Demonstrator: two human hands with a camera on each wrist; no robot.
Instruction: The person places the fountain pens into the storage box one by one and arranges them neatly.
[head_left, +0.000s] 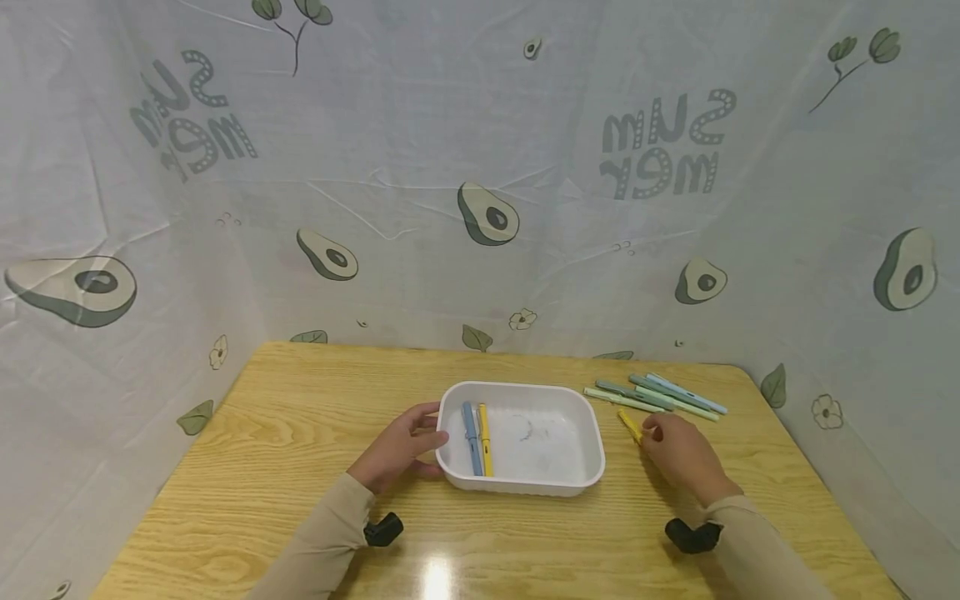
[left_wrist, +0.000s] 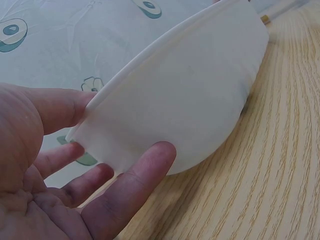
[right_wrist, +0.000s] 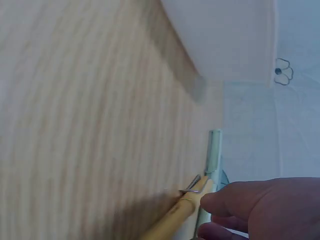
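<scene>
At the left end of a white plastic tray [head_left: 543,442], my left hand [head_left: 397,448] holds the wall, thumb at the rim and fingers along the outside. Inside that tray, a blue pen [head_left: 472,437] and a yellow pen [head_left: 485,437] lie side by side near the left wall. To the right of the tray, my right hand [head_left: 682,454] pinches another yellow pen [head_left: 628,423] between thumb and fingers. The metal clip of this yellow pen [right_wrist: 172,220] shows in the right wrist view, just beyond the fingertips.
Behind the right hand lies a loose bunch of several pens, among them a pale green pen [head_left: 622,400], a dark green pen [head_left: 633,395] and a light blue pen [head_left: 686,392]. A wooden table [head_left: 300,417] carries everything. A printed curtain [head_left: 420,275] hangs around its back and sides.
</scene>
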